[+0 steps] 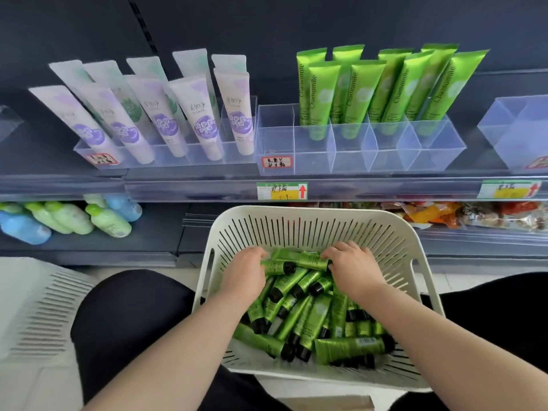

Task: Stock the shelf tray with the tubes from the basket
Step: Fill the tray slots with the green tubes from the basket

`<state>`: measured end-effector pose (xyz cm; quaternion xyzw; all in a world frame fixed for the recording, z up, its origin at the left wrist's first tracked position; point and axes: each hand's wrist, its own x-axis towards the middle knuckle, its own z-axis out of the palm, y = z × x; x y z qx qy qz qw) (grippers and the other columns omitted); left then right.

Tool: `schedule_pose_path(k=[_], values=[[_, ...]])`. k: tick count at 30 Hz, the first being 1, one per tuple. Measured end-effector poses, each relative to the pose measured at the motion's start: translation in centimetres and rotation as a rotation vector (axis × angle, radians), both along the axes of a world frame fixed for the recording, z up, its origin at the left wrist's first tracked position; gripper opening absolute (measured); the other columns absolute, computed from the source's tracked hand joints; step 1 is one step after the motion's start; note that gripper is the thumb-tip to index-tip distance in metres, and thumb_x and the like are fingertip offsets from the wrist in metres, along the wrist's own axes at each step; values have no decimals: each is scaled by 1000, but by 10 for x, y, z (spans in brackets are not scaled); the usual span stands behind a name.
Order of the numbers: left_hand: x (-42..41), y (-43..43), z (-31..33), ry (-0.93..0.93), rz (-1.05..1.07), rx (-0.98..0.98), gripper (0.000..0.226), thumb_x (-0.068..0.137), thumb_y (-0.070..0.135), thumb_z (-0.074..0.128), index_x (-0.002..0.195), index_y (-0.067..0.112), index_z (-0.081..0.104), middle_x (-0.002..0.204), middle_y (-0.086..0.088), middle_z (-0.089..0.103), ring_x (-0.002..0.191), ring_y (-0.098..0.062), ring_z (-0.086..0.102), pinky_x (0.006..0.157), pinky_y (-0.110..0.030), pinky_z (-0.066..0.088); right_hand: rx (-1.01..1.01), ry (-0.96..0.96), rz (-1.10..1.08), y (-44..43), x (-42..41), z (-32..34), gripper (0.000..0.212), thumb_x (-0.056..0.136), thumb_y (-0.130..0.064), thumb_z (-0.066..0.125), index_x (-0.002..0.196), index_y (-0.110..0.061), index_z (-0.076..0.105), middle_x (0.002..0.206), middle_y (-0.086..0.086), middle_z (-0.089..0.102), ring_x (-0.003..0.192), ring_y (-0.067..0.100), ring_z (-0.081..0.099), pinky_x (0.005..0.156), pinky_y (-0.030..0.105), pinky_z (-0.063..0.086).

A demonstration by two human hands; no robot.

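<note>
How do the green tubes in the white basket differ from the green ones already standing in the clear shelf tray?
The basket tubes lie jumbled on their sides in the basket; the tray tubes stand upright in rows in the clear tray. The left hand and right hand grip basket tubes; nothing touches the tray tubes. Both kinds are green with Chamomile lettering.
</note>
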<state>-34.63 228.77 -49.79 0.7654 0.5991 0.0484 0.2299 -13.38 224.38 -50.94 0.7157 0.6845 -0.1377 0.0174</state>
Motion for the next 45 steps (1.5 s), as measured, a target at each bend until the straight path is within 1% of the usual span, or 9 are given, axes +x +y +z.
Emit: schedule_pose_path(k=[8, 12, 18, 24, 30, 33, 37, 40, 45], values=[[-3, 4, -19, -43, 132, -56, 33, 95, 12, 55, 126, 25, 57, 129, 7, 56, 95, -2, 54, 74, -10, 41, -161, -28, 58, 28, -22, -29, 62, 84, 4, 49, 140, -20, 37, 134, 4, 49, 125, 25, 43, 103, 40, 36], [-2, 7, -23, -39, 153, -57, 35, 95, 9, 54, 127, 23, 57, 128, 4, 57, 106, -7, 55, 80, -13, 38, -210, -6, 36, 34, -26, -37, 66, 83, 7, 49, 141, -19, 35, 138, 6, 49, 128, 26, 43, 105, 41, 34], [-2, 11, -29, -30, 165, -72, 39, 94, 4, 54, 129, 22, 56, 127, 3, 56, 108, -9, 55, 82, -15, 37, -282, 18, -40, 29, -31, -38, 60, 90, -25, 54, 144, -18, 31, 137, 8, 43, 128, 29, 39, 102, 43, 38], [8, 9, -35, 44, 57, -95, 48, 92, 0, 52, 137, 17, 51, 122, -4, 59, 110, -20, 55, 91, -29, 48, -325, 119, -68, 10, -17, -27, 70, 79, -28, 60, 144, -19, 34, 131, 6, 50, 118, 25, 50, 87, 34, 50], [28, 13, -46, 217, -82, -269, 64, 92, -1, 45, 150, 20, 29, 138, -13, 40, 128, -33, 38, 105, -41, 41, -137, 237, -180, -7, 4, -14, 34, 89, -46, 52, 113, -22, 58, 105, -1, 55, 86, 20, 59, 72, 35, 53], [37, 14, -48, 227, -53, -165, 46, 96, 12, 49, 141, 19, 42, 134, -11, 41, 123, -30, 40, 94, -39, 47, -54, 290, -226, -12, 11, -7, 28, 93, -44, 46, 85, -17, 49, 81, -3, 52, 71, 19, 55, 63, 38, 51], [51, 12, -44, 203, -70, 18, 24, 98, 28, 51, 115, 11, 50, 105, -7, 55, 93, -23, 54, 69, -33, 48, 1, 316, -243, -17, 18, -3, 18, 94, -31, 47, 93, -20, 32, 71, -6, 53, 59, 11, 52, 44, 26, 33], [55, 7, -48, 286, -115, -90, 27, 93, 15, 58, 117, 6, 48, 88, -7, 61, 79, -25, 59, 61, -35, 49, 11, 319, -250, -18, 19, -3, 21, 95, -35, 46, 86, -19, 38, 69, -5, 51, 60, 13, 51, 46, 29, 36], [57, 3, -40, 326, -112, -357, 56, 83, 7, 65, 134, 10, 41, 96, -4, 56, 85, -23, 58, 61, -31, 44, 28, 353, -271, -17, 21, -2, 20, 95, -35, 49, 92, -15, 47, 79, -5, 55, 69, 18, 56, 60, 35, 51]])
